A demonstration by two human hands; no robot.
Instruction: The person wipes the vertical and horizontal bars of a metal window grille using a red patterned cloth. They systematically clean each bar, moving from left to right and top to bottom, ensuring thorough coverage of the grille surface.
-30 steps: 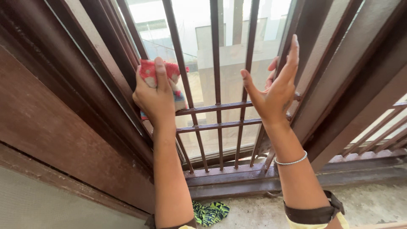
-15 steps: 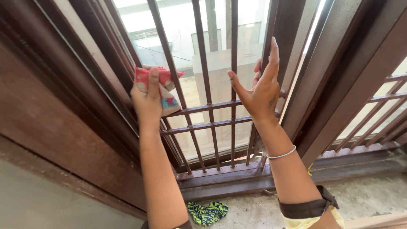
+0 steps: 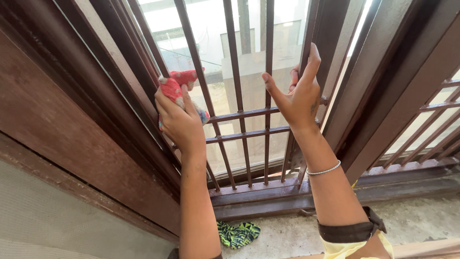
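Note:
My left hand (image 3: 179, 122) is closed around a red patterned cloth (image 3: 176, 85) and presses it against the left side of a brown metal window grille (image 3: 239, 115), beside the window frame. My right hand (image 3: 298, 93) is raised on the right side of the grille, fingers spread and curling around a vertical bar next to the frame; it holds nothing loose. A thin silver bangle sits on my right wrist.
A dark brown window frame (image 3: 76, 120) runs along the left. A second grille section (image 3: 431, 139) lies at the right. On the concrete sill below lies a green and black patterned cloth (image 3: 238, 233). Buildings show through the bars.
My left hand has tilted and shifted slightly lower and to the right with the red cloth. My right hand's fingers have curled in toward the bar.

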